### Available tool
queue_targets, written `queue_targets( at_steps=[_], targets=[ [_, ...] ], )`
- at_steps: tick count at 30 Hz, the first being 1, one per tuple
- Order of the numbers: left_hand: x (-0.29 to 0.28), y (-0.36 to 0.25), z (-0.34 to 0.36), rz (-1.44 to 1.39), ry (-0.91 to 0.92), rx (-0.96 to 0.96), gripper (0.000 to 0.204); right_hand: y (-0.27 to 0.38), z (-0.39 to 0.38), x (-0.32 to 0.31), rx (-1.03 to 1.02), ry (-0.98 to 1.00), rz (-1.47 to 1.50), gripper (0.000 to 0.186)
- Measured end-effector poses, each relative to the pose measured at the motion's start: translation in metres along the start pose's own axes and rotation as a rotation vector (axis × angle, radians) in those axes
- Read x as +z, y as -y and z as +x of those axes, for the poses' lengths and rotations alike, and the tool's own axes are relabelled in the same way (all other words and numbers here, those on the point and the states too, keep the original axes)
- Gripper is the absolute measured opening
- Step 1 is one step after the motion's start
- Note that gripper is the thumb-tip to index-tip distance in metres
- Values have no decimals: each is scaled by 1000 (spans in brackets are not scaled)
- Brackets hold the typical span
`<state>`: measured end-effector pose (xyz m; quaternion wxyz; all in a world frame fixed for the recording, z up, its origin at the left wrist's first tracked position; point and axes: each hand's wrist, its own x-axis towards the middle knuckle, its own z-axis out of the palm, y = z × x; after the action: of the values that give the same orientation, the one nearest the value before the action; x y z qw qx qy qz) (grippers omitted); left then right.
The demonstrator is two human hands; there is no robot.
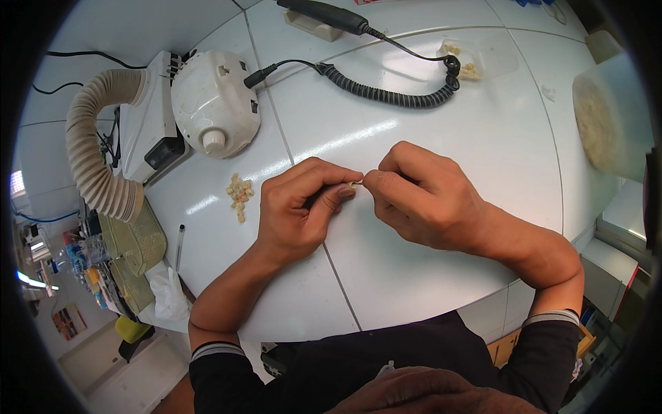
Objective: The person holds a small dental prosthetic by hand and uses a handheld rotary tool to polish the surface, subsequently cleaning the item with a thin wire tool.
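Observation:
Over the middle of the white table (386, 283), my two hands meet fingertip to fingertip. My left hand (293, 210) pinches a tiny cream-coloured piece (354, 184) between thumb and forefinger. The fingers of my right hand (427, 196) are closed in a pinch against the piece's right end; whether they grip that end or something thin beside it is hidden. To the left of my left hand lies a small heap of cream, tooth-like bits (239, 193), a few of them pinkish or orange.
A white control box with a knob (217, 103) stands at the back left, beside a ribbed hose (89, 131). Its coiled cord (386, 100) runs to a black handpiece (324, 14). A clear tray (476, 58) holds more bits. A pen (181, 247) lies left; a translucent tub (610, 117) stands right.

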<state>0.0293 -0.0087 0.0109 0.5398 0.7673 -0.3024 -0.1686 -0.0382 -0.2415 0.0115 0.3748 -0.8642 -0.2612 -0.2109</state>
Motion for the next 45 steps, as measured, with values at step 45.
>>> queue_targets(
  at_steps=[45],
  targets=[
    [1, -4, -2, -301, -40, -201, 9, -3, 4, -4, 43, -128, 31, 25]
  ],
)
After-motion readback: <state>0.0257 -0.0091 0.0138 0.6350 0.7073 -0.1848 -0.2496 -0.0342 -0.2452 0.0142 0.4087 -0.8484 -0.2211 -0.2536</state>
